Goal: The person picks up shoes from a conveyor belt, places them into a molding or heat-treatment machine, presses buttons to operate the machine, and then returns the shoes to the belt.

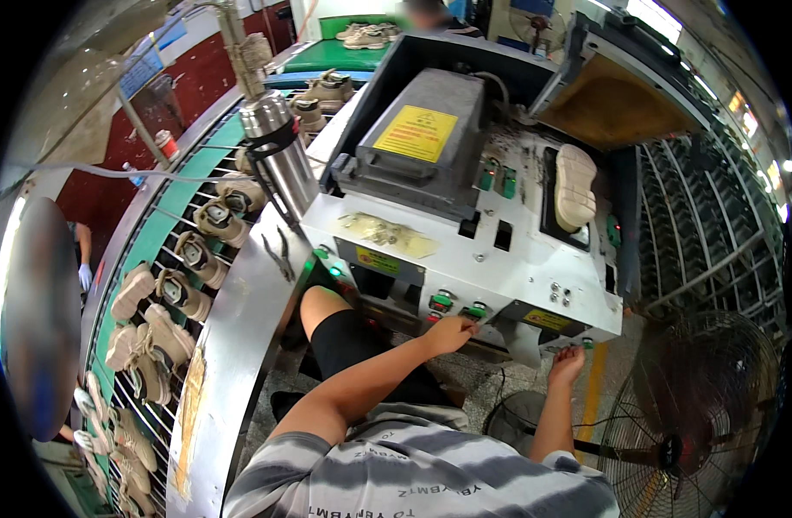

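At the front panel of a white two-station machine [512, 272], my left hand [450, 335] is closed, its fingertips just below a green push button [475, 312]. Another green button [441, 300] sits to its left. My right hand [567, 366] is raised with curled fingers by the panel's right lower edge, beside a green button [588, 344]. Neither hand shows anything in it. On the machine's right station, a beige shoe [575, 188] lies sole up on a dark pad under a raised lid [616, 99]. The left station's grey cover [426, 142] is down.
Beige shoes [184, 293] line a curved roller rack on the left. Pliers [278, 254] and a steel flask [279, 151] stand on the metal ledge. A large fan [672, 449] is at lower right, near a bin [518, 414]. A co-worker's gloved hand [85, 276] shows far left.
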`<state>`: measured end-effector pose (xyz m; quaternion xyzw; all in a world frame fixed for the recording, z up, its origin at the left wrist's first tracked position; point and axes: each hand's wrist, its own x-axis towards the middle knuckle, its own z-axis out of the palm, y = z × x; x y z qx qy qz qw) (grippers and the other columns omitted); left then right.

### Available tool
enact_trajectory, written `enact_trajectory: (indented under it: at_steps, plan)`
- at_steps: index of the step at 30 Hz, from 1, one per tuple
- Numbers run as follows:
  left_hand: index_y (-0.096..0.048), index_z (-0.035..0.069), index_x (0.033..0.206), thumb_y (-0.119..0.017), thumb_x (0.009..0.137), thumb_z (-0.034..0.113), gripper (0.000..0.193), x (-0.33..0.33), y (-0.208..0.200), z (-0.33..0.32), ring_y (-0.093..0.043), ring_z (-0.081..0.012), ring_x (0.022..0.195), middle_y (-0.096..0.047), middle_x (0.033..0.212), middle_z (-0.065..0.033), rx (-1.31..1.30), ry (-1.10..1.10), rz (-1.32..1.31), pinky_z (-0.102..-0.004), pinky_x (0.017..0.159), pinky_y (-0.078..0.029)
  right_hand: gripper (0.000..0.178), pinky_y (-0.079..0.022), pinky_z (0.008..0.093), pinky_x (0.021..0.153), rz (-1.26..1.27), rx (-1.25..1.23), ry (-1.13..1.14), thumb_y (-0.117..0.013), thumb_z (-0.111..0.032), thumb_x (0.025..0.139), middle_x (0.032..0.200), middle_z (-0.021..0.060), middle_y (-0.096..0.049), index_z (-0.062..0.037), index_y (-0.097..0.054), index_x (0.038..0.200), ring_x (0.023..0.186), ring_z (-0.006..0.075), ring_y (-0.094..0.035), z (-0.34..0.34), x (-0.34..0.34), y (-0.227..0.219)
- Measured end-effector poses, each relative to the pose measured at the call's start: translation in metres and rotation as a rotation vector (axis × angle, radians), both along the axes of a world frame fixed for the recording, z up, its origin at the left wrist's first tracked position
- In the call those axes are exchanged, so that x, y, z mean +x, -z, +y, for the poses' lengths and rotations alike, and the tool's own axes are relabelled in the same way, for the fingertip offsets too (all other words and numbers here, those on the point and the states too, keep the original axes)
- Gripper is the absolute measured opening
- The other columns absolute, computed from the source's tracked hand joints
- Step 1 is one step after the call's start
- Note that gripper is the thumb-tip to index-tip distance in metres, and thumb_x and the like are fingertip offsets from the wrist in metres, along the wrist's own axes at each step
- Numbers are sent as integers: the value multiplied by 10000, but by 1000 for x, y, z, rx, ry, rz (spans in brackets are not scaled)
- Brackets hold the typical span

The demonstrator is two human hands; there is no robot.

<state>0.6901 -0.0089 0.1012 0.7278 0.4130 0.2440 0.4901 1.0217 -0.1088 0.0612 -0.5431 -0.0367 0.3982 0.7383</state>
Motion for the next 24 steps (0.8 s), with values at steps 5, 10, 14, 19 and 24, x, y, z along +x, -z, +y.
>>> enact_trajectory:
  at_steps: [5,10,14,19,24]
  plan:
    - [-673,-24,981,-550,913,170,239,-112,13,-22,-652,-152,787,-697,843,-102,-166,-329,-41,-293,739,-508,231,-385,320,551,-294,-301,-382,-553,-258,868,616,27,-472,-78,-521,726,535,145,-426,-6,-103,77]
    - [-634,-18,940,-505,949,133,199,-235,46,-39,-583,-122,673,-621,749,-34,-31,-809,-397,-253,621,-479,150,-401,282,512,-796,77,-917,-656,-164,821,629,25,-522,-44,-569,794,531,135,-484,-10,-248,57]
    - [-680,-9,850,-598,855,168,195,-318,9,-71,-593,-127,665,-639,685,-56,191,-1318,-82,-271,634,-473,162,-439,262,534,-1006,361,-1203,-694,-114,761,694,20,-568,-62,-598,881,577,111,-532,10,-310,-12]
    - [-643,-16,783,-593,820,170,196,-413,24,-113,-505,-106,595,-579,627,-42,288,-1646,-117,-283,579,-419,235,-437,247,530,-981,493,-1111,-684,-68,731,692,16,-558,-69,-604,952,564,113,-520,60,-349,-57]
    - [-646,1,772,-580,806,162,178,-426,46,-145,-524,-133,556,-579,596,-57,246,-1681,133,-298,556,-428,264,-425,227,546,-1026,616,-915,-661,-14,743,694,26,-549,-36,-582,995,575,99,-503,109,-368,-83]
